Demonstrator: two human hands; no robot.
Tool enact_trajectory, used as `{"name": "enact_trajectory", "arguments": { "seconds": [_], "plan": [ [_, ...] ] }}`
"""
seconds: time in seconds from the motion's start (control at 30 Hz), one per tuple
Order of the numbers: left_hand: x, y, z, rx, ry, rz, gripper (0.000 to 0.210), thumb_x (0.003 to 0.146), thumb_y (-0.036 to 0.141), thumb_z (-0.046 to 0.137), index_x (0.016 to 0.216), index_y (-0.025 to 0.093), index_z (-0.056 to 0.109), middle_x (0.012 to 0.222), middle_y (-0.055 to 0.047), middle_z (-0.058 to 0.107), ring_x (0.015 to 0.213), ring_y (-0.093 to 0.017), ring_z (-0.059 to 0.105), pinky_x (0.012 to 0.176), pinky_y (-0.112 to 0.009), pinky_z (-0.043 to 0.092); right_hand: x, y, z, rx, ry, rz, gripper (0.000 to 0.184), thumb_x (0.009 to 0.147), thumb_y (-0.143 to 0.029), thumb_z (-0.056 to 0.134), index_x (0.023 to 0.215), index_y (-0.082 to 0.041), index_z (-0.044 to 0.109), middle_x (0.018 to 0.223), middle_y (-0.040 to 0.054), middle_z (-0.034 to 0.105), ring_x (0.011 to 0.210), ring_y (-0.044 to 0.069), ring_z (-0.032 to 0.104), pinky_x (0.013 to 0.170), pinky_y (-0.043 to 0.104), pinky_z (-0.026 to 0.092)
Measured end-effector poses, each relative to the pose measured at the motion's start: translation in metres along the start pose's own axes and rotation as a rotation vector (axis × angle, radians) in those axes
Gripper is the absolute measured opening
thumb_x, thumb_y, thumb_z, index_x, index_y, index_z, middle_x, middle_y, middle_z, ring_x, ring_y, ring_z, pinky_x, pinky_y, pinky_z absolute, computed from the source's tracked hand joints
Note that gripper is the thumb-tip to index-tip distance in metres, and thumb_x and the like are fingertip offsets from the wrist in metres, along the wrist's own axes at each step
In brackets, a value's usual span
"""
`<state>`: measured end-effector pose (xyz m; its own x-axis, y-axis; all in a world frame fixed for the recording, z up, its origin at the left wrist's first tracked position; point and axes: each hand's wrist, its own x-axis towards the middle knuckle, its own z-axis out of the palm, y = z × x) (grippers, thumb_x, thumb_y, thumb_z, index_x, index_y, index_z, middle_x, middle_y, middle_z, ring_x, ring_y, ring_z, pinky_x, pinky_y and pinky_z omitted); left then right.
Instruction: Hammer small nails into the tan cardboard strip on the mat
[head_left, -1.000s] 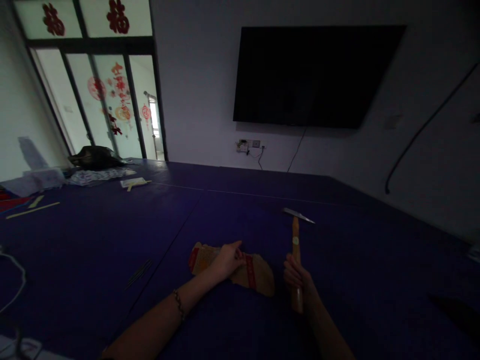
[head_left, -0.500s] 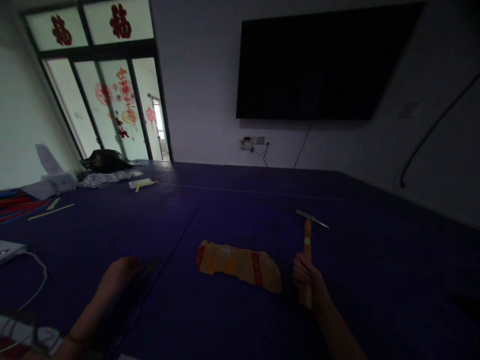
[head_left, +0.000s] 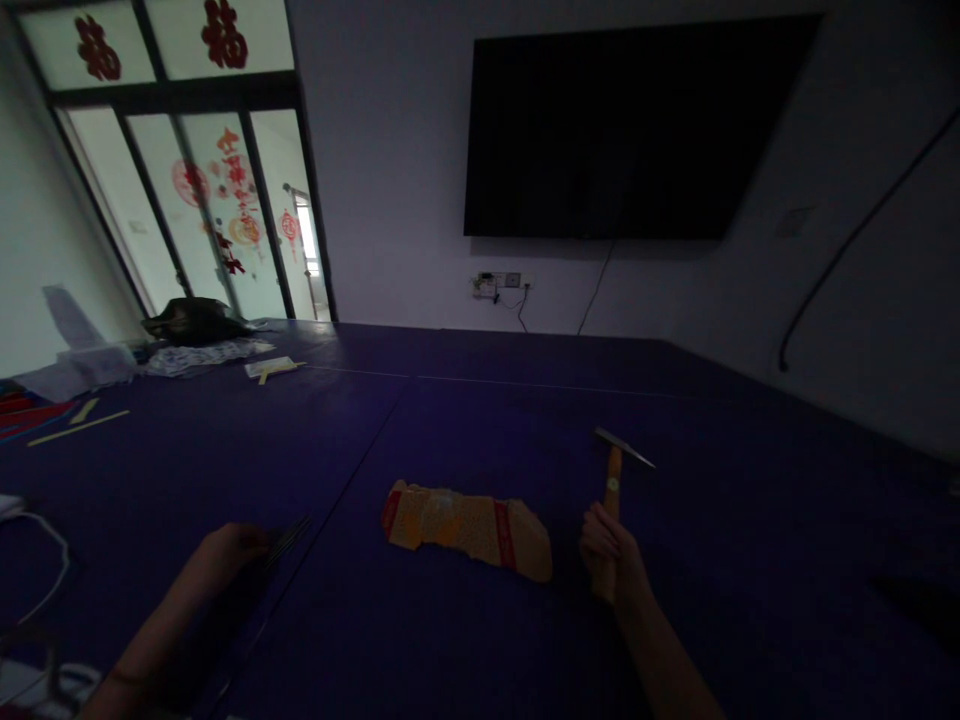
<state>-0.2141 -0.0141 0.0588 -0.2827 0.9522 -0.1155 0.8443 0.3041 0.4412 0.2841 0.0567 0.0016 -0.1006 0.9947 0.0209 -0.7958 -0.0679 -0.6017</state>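
We see the right hand (head_left: pixel 609 548) clenched around the lower handle of a hammer (head_left: pixel 615 490), holding it upright so its metal head stands clear above the dark mat (head_left: pixel 487 420). Just to its left, a flattened card (head_left: pixel 469 530) lies flat on the mat, within easy reach of a strike. The left hand (head_left: pixel 225 550) rests on some thin rods (head_left: pixel 289 538); whether it grips them we cannot tell in this dim light.

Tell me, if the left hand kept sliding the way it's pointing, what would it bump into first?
The left hand points right and away, with its fingertips at the thin dark rods. Those come first; the cardboard piece lies farther right, though depth is unclear.
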Motion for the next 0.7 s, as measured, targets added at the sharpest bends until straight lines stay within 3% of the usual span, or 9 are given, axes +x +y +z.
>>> {"name": "enact_trajectory", "arguments": {
  "seconds": [0.23, 0.7],
  "plan": [
    [-0.001, 0.002, 0.003, -0.015, 0.051, -0.022, 0.016, 0.062, 0.025, 0.046, 0.058, 0.020, 0.061, 0.063, -0.002, 0.067, 0.064, -0.021, 0.061, 0.055, -0.023, 0.042, 0.000, -0.002, 0.001, -0.006, -0.002, -0.002, 0.039, 0.067, -0.019, 0.065, 0.052, -0.020, 0.030, 0.038, -0.0134, 0.026, 0.028, 0.000, 0.016, 0.029, 0.007, 0.025],
    [0.003, 0.012, -0.001, 0.025, 0.009, -0.017, 0.016, 0.061, 0.023, 0.047, 0.054, 0.018, 0.061, 0.060, -0.003, 0.066, 0.064, -0.021, 0.062, 0.056, -0.023, 0.041, 0.001, 0.002, 0.000, -0.025, -0.009, 0.059, 0.034, 0.068, -0.019, 0.066, 0.055, -0.020, 0.034, 0.039, -0.0136, 0.030, 0.028, -0.001, 0.019, 0.029, 0.006, 0.026]
  ]
}}
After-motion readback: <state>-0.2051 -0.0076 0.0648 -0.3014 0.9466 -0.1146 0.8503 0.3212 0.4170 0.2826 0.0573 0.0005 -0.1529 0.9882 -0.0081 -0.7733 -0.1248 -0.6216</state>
